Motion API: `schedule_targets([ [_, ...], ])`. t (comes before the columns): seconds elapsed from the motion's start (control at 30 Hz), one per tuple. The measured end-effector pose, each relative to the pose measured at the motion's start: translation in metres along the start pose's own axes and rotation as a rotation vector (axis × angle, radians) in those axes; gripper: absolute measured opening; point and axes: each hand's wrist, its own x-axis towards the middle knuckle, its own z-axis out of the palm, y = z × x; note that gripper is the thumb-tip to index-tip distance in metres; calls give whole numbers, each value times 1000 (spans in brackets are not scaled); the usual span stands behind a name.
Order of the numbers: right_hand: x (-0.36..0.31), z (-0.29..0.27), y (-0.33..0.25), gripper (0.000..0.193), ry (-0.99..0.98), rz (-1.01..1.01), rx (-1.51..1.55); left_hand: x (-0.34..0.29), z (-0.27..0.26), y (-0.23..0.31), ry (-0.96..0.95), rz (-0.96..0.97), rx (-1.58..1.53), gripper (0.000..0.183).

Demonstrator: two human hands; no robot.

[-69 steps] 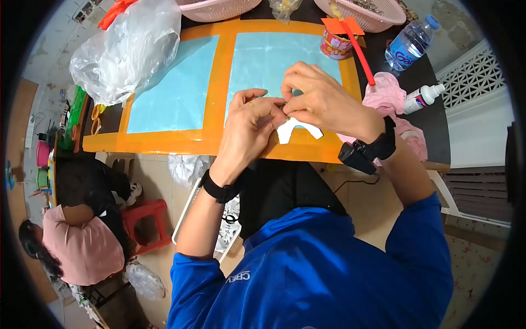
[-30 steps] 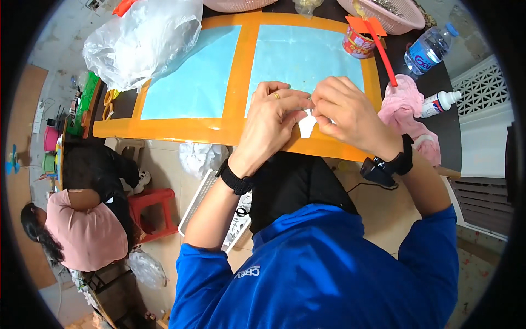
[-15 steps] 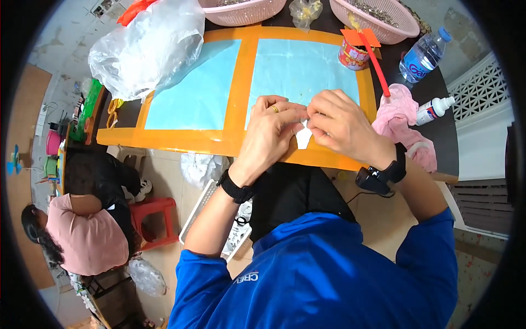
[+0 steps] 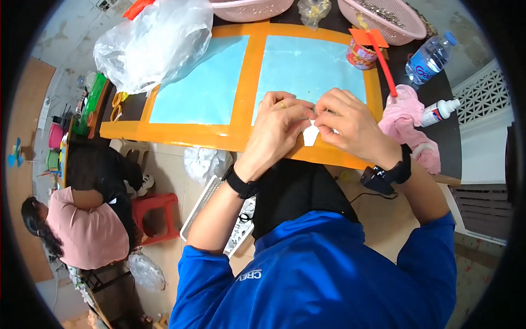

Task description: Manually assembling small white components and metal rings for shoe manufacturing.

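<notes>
Over the tabletop's near orange border (image 4: 186, 133), head view: left hand (image 4: 279, 123) and right hand (image 4: 350, 126) both pinch the upper end of a white piece (image 4: 310, 136), fingertips nearly meeting. Visible part runs from fingertips toward the blue shirt (image 4: 323, 268), free end pointing at it; fingers cover the rest, can't tell full long axis.

The dark table (image 4: 450, 143) carries two light-blue sheets (image 4: 307, 66), framed with wide orange tape (image 4: 249, 82). At the left lie a large translucent plastic bag (image 4: 153, 49) and yellow-handled scissors (image 4: 116, 112). On the far side stand two pink baskets (image 4: 252, 14), with a small clear bag (image 4: 313, 12) between them. To the right are a red printed can (image 4: 360, 56), a water bottle (image 4: 426, 63), a white bottle (image 4: 438, 113) and a crumpled pink cloth (image 4: 402, 112).
</notes>
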Motion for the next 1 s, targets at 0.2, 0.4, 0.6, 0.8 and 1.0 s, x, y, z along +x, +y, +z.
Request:
schedule_targets([
  [0.2, 0, 1, 0, 18, 19, 45, 28, 2, -4, 4, -37, -77, -16, 13],
  [0.4, 1, 1, 3, 18, 10, 12, 17, 2, -6, 4, -64, -105, -73, 12],
  [0.6, 4, 0, -4, 17, -40, -35, -38, 3, -14, 2, -106, -129, -127, 13],
  [0.8, 1, -1, -6, 16, -27, -26, -62, -1, -11, 9, 91, 43, 145, 11],
  [1.0, -12, 2, -1, 17, -35, 11, -52, -4, -6, 8, 67, 84, 219, 14],
])
